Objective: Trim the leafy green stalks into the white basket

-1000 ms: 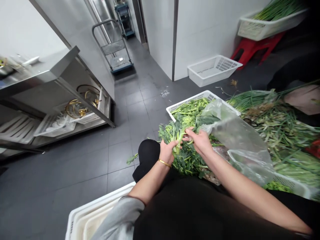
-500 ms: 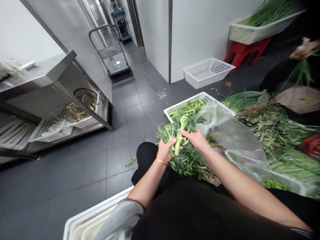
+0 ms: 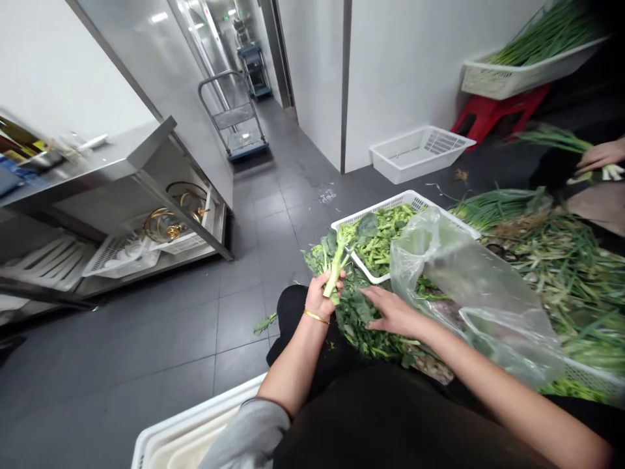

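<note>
My left hand (image 3: 318, 297) grips a thick pale-green stalk of leafy greens (image 3: 334, 272), which sticks up from my fist with leaves at its tip. My right hand (image 3: 394, 313) lies flat and holds nothing, its fingers resting on a heap of dark green leaves (image 3: 360, 318) in my lap. Just beyond the hands, a white plastic basket (image 3: 359, 242) holds trimmed greens (image 3: 385, 240). A clear plastic bag (image 3: 463, 281) bulges to the right of my right hand.
A large heap of spring onions (image 3: 551, 260) lies to the right, with a co-worker's hand (image 3: 600, 156) above it. White crates (image 3: 195, 436) are stacked at bottom left. A steel shelf unit (image 3: 117, 189) stands left; a wheeled trolley (image 3: 234, 124) stands down the corridor.
My hands have come apart. The left hand now holds the stalk alone, while the right has let go and dropped onto the leaves. A co-worker's hand has moved into view at right.
</note>
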Action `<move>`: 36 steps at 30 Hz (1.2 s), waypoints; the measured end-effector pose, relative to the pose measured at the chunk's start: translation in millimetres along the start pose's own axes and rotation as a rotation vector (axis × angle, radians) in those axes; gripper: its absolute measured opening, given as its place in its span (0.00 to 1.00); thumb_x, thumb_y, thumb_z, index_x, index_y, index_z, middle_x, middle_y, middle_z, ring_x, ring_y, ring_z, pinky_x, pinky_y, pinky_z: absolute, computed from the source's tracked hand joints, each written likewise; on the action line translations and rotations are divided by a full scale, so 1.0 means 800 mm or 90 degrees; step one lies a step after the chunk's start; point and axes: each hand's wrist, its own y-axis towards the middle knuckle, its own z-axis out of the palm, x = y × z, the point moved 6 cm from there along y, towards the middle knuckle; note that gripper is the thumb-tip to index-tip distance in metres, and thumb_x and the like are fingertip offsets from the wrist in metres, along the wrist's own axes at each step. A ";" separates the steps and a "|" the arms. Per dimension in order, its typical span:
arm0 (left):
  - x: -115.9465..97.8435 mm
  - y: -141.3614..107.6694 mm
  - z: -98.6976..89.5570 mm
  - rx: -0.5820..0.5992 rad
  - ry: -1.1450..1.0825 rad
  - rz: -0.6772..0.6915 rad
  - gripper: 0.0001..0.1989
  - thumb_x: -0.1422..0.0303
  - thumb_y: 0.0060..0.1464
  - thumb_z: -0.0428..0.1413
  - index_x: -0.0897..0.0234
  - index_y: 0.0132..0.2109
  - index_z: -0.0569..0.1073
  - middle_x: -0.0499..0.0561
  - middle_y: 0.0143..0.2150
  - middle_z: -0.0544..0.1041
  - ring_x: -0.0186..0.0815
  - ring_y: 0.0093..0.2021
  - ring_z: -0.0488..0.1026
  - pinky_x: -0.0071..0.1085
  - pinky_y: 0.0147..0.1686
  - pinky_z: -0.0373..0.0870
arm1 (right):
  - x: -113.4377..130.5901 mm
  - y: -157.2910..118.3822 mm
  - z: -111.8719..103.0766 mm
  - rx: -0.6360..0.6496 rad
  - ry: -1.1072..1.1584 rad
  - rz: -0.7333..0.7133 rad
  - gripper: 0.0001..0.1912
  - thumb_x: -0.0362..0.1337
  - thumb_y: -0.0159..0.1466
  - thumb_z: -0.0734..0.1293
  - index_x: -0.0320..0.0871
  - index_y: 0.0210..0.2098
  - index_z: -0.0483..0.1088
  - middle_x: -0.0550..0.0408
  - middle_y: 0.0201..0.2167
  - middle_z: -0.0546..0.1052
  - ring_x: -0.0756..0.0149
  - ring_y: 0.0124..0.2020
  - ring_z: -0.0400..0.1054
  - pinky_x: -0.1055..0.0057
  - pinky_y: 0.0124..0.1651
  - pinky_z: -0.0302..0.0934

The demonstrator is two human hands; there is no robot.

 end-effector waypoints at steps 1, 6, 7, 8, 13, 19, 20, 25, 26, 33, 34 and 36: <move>0.004 -0.003 -0.002 0.020 -0.010 -0.023 0.14 0.67 0.42 0.62 0.73 0.36 0.74 0.55 0.30 0.77 0.24 0.20 0.66 0.18 0.14 0.59 | -0.002 0.007 -0.005 0.028 0.053 0.026 0.34 0.45 0.46 0.73 0.42 0.51 0.70 0.42 0.51 0.72 0.50 0.50 0.68 0.57 0.50 0.64; 0.023 -0.004 0.011 0.032 0.058 0.012 0.17 0.66 0.40 0.64 0.74 0.36 0.74 0.56 0.30 0.77 0.28 0.21 0.69 0.20 0.15 0.59 | 0.017 0.062 -0.049 -0.109 0.249 0.131 0.21 0.52 0.56 0.65 0.39 0.35 0.72 0.50 0.28 0.76 0.62 0.29 0.70 0.66 0.34 0.64; 0.022 -0.003 0.016 0.017 0.070 0.052 0.17 0.66 0.39 0.65 0.73 0.37 0.74 0.56 0.30 0.77 0.30 0.23 0.71 0.21 0.16 0.61 | 0.025 0.065 -0.055 -0.170 0.186 0.134 0.19 0.52 0.56 0.65 0.40 0.29 0.71 0.52 0.23 0.74 0.64 0.25 0.67 0.67 0.31 0.62; 0.019 -0.001 0.019 -0.005 0.075 0.091 0.18 0.68 0.37 0.65 0.72 0.37 0.74 0.55 0.30 0.77 0.31 0.24 0.72 0.22 0.18 0.62 | 0.036 0.063 -0.057 -0.237 0.109 0.116 0.18 0.50 0.57 0.65 0.41 0.25 0.69 0.53 0.21 0.71 0.65 0.23 0.65 0.68 0.30 0.60; -0.010 0.004 0.015 -0.114 0.059 0.181 0.16 0.71 0.33 0.66 0.71 0.33 0.73 0.53 0.28 0.76 0.30 0.23 0.71 0.23 0.20 0.62 | 0.097 0.003 0.003 -0.184 -0.117 -0.254 0.13 0.39 0.64 0.61 0.43 0.26 0.69 0.52 0.26 0.71 0.66 0.29 0.66 0.71 0.34 0.59; -0.013 -0.015 0.017 0.027 0.129 0.122 0.17 0.70 0.35 0.65 0.73 0.36 0.75 0.60 0.33 0.79 0.34 0.25 0.73 0.25 0.20 0.61 | 0.028 0.003 -0.028 0.028 -0.122 0.008 0.18 0.39 0.56 0.69 0.40 0.45 0.71 0.46 0.36 0.76 0.59 0.35 0.70 0.66 0.36 0.62; -0.007 -0.019 0.018 0.035 0.136 0.107 0.17 0.70 0.35 0.65 0.73 0.36 0.75 0.61 0.33 0.79 0.35 0.25 0.73 0.26 0.20 0.61 | 0.023 0.015 -0.045 0.017 -0.031 0.049 0.19 0.43 0.58 0.68 0.40 0.47 0.71 0.47 0.34 0.76 0.60 0.34 0.70 0.67 0.35 0.63; 0.016 -0.026 0.030 0.025 0.123 0.077 0.16 0.69 0.34 0.65 0.72 0.34 0.74 0.60 0.32 0.79 0.34 0.25 0.72 0.25 0.19 0.60 | 0.062 0.039 -0.088 -0.208 0.125 0.036 0.18 0.49 0.63 0.61 0.42 0.25 0.67 0.56 0.19 0.70 0.69 0.21 0.63 0.72 0.27 0.56; 0.015 -0.025 0.031 0.008 0.114 0.086 0.15 0.68 0.34 0.65 0.72 0.33 0.74 0.59 0.31 0.79 0.34 0.24 0.72 0.25 0.20 0.61 | 0.078 0.030 -0.086 -0.272 0.054 -0.013 0.18 0.47 0.64 0.61 0.42 0.22 0.65 0.56 0.18 0.69 0.70 0.21 0.61 0.72 0.27 0.54; 0.000 -0.033 0.034 -0.039 0.165 0.190 0.18 0.69 0.33 0.68 0.71 0.35 0.76 0.56 0.33 0.79 0.37 0.29 0.75 0.32 0.30 0.70 | 0.088 -0.010 -0.047 -0.119 0.000 -0.130 0.17 0.49 0.63 0.63 0.43 0.27 0.70 0.58 0.19 0.70 0.71 0.21 0.62 0.73 0.26 0.53; 0.001 -0.036 0.036 -0.026 0.180 0.201 0.19 0.70 0.33 0.68 0.70 0.36 0.76 0.55 0.34 0.79 0.39 0.30 0.76 0.34 0.34 0.72 | 0.071 -0.001 -0.058 -0.128 0.059 -0.048 0.18 0.51 0.62 0.63 0.43 0.27 0.70 0.59 0.18 0.70 0.71 0.20 0.61 0.74 0.25 0.54; 0.006 -0.041 0.039 -0.009 0.205 0.205 0.21 0.70 0.32 0.69 0.69 0.38 0.76 0.54 0.34 0.79 0.40 0.32 0.76 0.37 0.37 0.73 | 0.045 0.019 -0.081 -0.177 0.160 0.072 0.20 0.53 0.61 0.62 0.43 0.25 0.67 0.59 0.17 0.68 0.71 0.18 0.61 0.73 0.24 0.55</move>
